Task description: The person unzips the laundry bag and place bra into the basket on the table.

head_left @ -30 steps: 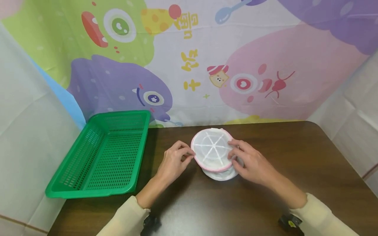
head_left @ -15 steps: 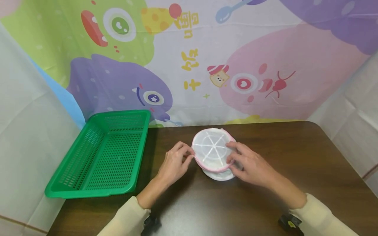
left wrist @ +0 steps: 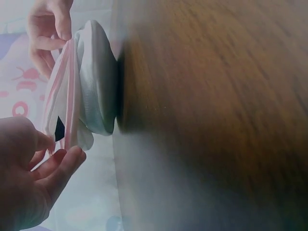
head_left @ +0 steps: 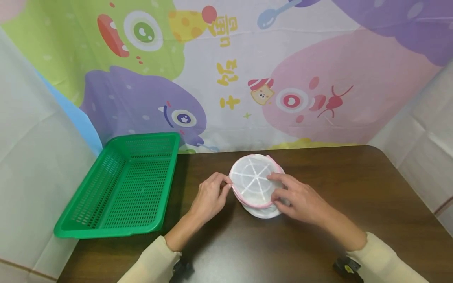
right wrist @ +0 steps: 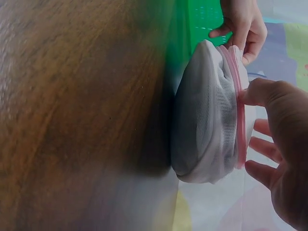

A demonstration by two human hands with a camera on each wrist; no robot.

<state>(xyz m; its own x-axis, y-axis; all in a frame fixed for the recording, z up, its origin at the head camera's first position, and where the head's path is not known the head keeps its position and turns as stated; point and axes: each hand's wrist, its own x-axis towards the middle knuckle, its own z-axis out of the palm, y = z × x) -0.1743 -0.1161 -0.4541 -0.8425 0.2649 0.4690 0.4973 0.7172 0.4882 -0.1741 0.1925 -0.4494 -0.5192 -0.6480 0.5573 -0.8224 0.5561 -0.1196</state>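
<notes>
A round white mesh laundry bag [head_left: 253,179] with a pink zipper edge sits on the table, its top crossed by white spokes. At its left edge my left hand [head_left: 211,194] pinches the pink rim between thumb and fingers. My right hand [head_left: 301,198] holds the right front of the rim, thumb at the zipper and fingers over the mesh top. In the left wrist view the pink edges of the bag [left wrist: 89,82] part near my left fingers, with a small dark patch between them. In the right wrist view my thumb touches the pink zipper [right wrist: 239,110].
A green perforated plastic basket [head_left: 141,188] stands to the left on the brown wooden table [head_left: 336,173]. Behind the table hangs a cartoon-printed cloth [head_left: 244,125]. Pale walls or sheets flank both sides.
My right hand has slid along the rim toward the front and slightly left. The bag has shifted a little under it. My left hand stays at the left edge.
</notes>
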